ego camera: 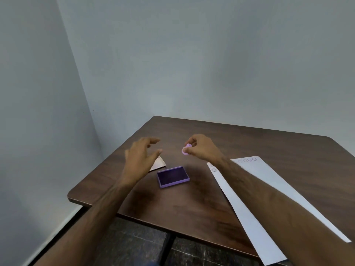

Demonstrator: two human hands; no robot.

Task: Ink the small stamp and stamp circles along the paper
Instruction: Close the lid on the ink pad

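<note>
A small pink stamp (186, 150) is pinched in the fingertips of my right hand (201, 147), held in the air above the table, up and to the right of the ink pad. The open purple ink pad (172, 176) lies flat on the dark wooden table (249, 143). My left hand (141, 156) hovers to the left of the pad with its fingers spread and nothing in it. A long white paper (265, 175) lies to the right, partly under my right forearm, with several stamped circles (249, 160) along its far edge and one circle (214, 170) near its left corner.
A pale lid or card (158, 163) lies just behind the ink pad, partly hidden by my left hand. Grey walls close in behind and to the left. The table's near edge runs over a dark tiled floor (134, 244).
</note>
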